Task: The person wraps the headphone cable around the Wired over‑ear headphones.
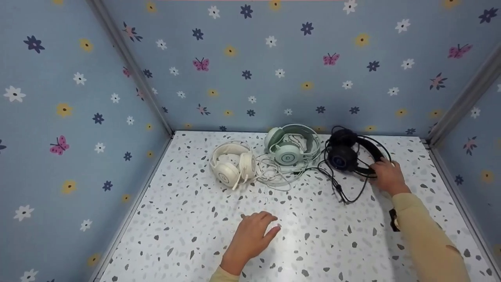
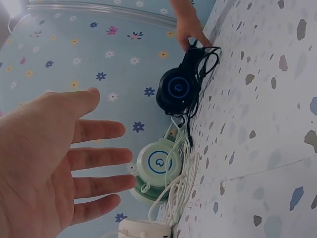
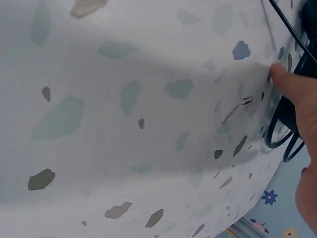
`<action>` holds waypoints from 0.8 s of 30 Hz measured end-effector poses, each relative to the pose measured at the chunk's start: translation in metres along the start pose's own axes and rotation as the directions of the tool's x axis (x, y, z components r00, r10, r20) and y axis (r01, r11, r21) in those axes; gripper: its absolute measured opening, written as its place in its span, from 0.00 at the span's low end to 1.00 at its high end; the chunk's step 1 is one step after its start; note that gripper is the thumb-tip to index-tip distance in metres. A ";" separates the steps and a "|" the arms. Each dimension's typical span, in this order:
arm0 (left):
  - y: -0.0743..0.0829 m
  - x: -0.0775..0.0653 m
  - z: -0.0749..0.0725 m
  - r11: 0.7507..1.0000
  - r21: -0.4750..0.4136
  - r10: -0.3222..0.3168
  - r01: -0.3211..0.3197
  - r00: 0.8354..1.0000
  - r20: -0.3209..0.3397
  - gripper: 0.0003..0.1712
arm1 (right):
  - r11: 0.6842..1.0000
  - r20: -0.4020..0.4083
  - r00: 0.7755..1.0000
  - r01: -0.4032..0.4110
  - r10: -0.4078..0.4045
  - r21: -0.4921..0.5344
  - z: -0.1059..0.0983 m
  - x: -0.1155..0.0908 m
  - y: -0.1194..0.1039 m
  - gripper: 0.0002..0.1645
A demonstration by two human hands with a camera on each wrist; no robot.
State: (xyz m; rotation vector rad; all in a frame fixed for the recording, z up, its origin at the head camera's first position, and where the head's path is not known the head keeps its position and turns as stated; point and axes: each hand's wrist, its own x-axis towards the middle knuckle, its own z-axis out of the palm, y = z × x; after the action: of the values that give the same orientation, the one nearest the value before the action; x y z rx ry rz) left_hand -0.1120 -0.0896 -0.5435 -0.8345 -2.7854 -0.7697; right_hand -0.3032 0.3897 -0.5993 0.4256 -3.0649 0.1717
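Note:
My right hand [image 1: 388, 177] grips the headband of the black headphones [image 1: 341, 157], which lie at the back right of the table with their black cable looped in front. In the right wrist view, the thumb [image 3: 292, 85] is beside the dark band, and most of the other fingers are out of sight. My left hand [image 1: 251, 235] hovers over the front middle of the table, holding nothing; its fingers [image 2: 101, 157] are spread in the left wrist view. Pale green headphones [image 1: 288, 155] lie left of the black pair, and cream headphones [image 1: 228, 172] farther left.
White cables [image 1: 274, 178] tangle between the cream and green pairs. A small dark object [image 1: 393, 220] is partly hidden by the right sleeve. Blue flowered panels [image 1: 270, 70] close off the back and both sides of the speckled table [image 1: 188, 219].

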 end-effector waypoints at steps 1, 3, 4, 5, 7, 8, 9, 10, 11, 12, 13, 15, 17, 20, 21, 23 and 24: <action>0.000 0.000 0.001 1.000 -0.004 0.004 -0.004 1.000 -0.001 0.16 | 0.999 -0.017 1.000 0.016 -0.016 -0.031 0.001 -0.002 0.001 0.30; -0.001 -0.001 0.004 1.000 -0.014 0.014 -0.014 1.000 0.003 0.18 | 0.997 -0.067 0.996 0.052 -0.055 -0.051 0.003 -0.006 0.000 0.26; -0.001 -0.002 0.005 1.000 -0.020 0.021 -0.021 1.000 0.005 0.18 | 0.996 -0.092 0.993 0.077 -0.081 -0.045 0.004 -0.008 -0.002 0.25; -0.001 -0.003 0.006 0.999 -0.024 0.027 -0.027 1.000 0.010 0.19 | 0.994 -0.116 0.988 0.103 -0.107 -0.035 0.005 -0.010 -0.004 0.23; -0.001 -0.004 0.009 0.999 -0.035 0.032 -0.031 0.999 0.016 0.18 | 0.988 -0.187 0.970 0.157 -0.156 -0.009 0.004 -0.012 -0.010 0.20; -0.002 -0.005 0.010 0.999 -0.040 0.031 -0.030 0.999 0.022 0.18 | 0.982 -0.231 0.955 0.189 -0.183 0.001 0.003 -0.014 -0.015 0.18; -0.002 -0.005 0.010 0.999 -0.045 0.029 -0.028 0.999 0.030 0.17 | 0.975 -0.280 0.936 0.222 -0.212 0.005 0.002 -0.014 -0.020 0.17; -0.002 -0.005 0.011 0.999 -0.049 0.024 -0.022 0.999 0.038 0.16 | 0.969 -0.322 0.918 0.245 -0.231 0.005 0.000 -0.015 -0.026 0.16; -0.002 -0.005 0.011 0.999 -0.051 0.020 -0.017 0.999 0.045 0.15 | 0.966 -0.358 0.902 0.258 -0.241 -0.001 -0.003 -0.016 -0.032 0.15; -0.002 -0.005 0.012 0.998 -0.055 0.016 -0.013 0.999 0.051 0.15 | 0.965 -0.391 0.888 0.263 -0.243 -0.004 -0.007 -0.017 -0.039 0.15; -0.001 -0.006 0.012 0.998 -0.058 0.013 -0.009 0.998 0.057 0.14 | 0.965 -0.422 0.874 0.263 -0.240 -0.004 -0.010 -0.018 -0.047 0.16; 0.000 -0.006 0.013 0.998 -0.063 0.007 -0.002 0.997 0.071 0.15 | 0.966 -0.475 0.847 0.259 -0.238 -0.021 -0.019 -0.022 -0.062 0.21; 0.000 -0.007 0.015 0.998 -0.062 0.008 -0.004 0.997 0.078 0.15 | 0.971 -0.502 0.836 0.237 -0.223 -0.036 -0.031 -0.026 -0.076 0.25; 0.000 -0.009 0.019 0.998 -0.062 0.011 -0.006 0.996 0.083 0.14 | 0.976 -0.505 0.840 0.214 -0.199 -0.028 -0.049 -0.032 -0.093 0.31; -0.001 -0.010 0.021 0.998 -0.063 0.013 -0.007 0.996 0.084 0.14 | 0.980 -0.484 0.855 0.199 -0.186 -0.024 -0.055 -0.033 -0.098 0.34; -0.001 -0.011 0.023 0.997 -0.072 0.015 -0.009 0.996 0.083 0.13 | 0.984 -0.427 0.889 0.176 -0.168 -0.021 -0.070 -0.035 -0.107 0.37; -0.001 -0.011 0.024 0.997 -0.077 0.017 -0.011 0.997 0.081 0.14 | 0.985 -0.399 0.901 0.171 -0.169 -0.031 -0.077 -0.037 -0.112 0.36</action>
State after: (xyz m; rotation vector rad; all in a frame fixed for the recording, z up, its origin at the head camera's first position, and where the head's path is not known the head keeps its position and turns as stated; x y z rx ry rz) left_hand -0.1032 -0.0838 -0.5677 -0.9179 -2.8333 -0.8641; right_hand -0.2353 0.3018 -0.5131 0.5747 -2.6106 0.2270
